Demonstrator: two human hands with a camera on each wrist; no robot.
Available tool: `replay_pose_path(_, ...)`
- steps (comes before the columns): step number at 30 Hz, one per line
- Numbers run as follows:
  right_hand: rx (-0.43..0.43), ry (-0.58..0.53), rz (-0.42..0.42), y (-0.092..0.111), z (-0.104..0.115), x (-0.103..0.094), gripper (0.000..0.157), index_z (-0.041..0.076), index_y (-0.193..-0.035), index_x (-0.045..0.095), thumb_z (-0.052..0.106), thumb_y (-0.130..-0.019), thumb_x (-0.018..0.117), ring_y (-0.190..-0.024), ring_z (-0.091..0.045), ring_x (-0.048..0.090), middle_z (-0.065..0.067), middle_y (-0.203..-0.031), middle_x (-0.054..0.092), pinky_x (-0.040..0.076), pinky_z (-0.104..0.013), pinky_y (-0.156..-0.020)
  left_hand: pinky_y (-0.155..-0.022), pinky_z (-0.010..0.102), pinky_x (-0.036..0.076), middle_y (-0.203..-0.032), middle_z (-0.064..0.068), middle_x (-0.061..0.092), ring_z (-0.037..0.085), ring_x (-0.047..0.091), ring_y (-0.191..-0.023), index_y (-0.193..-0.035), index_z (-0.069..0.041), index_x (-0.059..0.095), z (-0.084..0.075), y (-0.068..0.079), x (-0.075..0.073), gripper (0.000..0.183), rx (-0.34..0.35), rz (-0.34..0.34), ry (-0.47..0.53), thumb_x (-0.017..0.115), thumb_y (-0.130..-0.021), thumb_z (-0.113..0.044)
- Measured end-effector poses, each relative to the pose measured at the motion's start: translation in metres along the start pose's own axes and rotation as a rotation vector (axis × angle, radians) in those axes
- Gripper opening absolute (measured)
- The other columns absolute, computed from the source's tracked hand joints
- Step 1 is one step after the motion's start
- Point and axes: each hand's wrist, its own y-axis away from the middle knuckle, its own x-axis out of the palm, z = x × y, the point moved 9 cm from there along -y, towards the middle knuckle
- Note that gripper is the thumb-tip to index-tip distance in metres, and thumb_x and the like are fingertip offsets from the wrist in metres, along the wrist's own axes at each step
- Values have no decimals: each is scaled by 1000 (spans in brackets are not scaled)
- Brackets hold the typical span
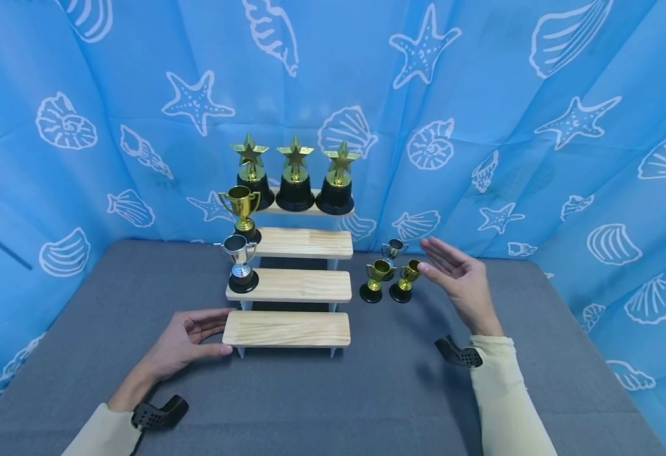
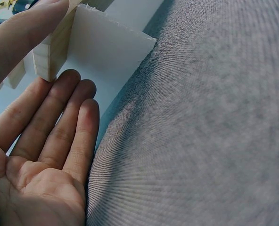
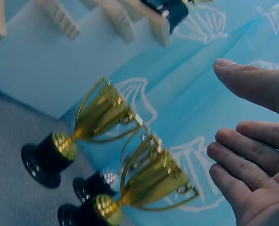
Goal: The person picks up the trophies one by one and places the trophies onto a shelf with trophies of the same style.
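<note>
My left hand (image 1: 187,339) is at the left end of the lowest board (image 1: 287,329) of a stepped wooden display stand. In the left wrist view its fingers (image 2: 59,127) are straight, their tips by the board's end. My right hand (image 1: 463,285) hangs with extended fingers beside three small trophy cups. A gold cup (image 1: 409,273) is nearest to it; another gold cup (image 1: 377,272) and a silver cup (image 1: 392,250) stand close by. The right wrist view shows a gap between the fingers (image 3: 243,150) and the cups, with nothing held.
Three gold star trophies (image 1: 295,158) line the stand's top step. Below them at the left end, a gold cup (image 1: 244,206) and a silver cup (image 1: 240,253) occupy one step each. Behind the grey cloth-covered table (image 1: 390,392) hangs a blue shell-patterned curtain (image 1: 333,76).
</note>
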Motion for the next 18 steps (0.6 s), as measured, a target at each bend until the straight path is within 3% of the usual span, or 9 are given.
replay_pose_path(11, 120, 105, 7, -2, -35, -7, 68, -3, -151, 42, 14, -93, 76, -140, -31, 47, -23, -150, 48, 49, -18, -101, -99, 23, 53, -140, 36, 51, 7, 64, -114, -141, 14, 47, 2, 1, -1, 68, -31, -14, 0, 81, -84, -1)
replay_pose_path(18, 166, 142, 19, -2, -55, -6, 66, -1, -150, 45, 15, -93, 76, -139, -29, 47, -20, -149, 51, 43, -24, -110, -99, 24, 53, -140, 36, 50, 8, 64, -114, -141, 14, 47, 1, 1, -1, 68, -25, -14, 6, 81, -83, 0)
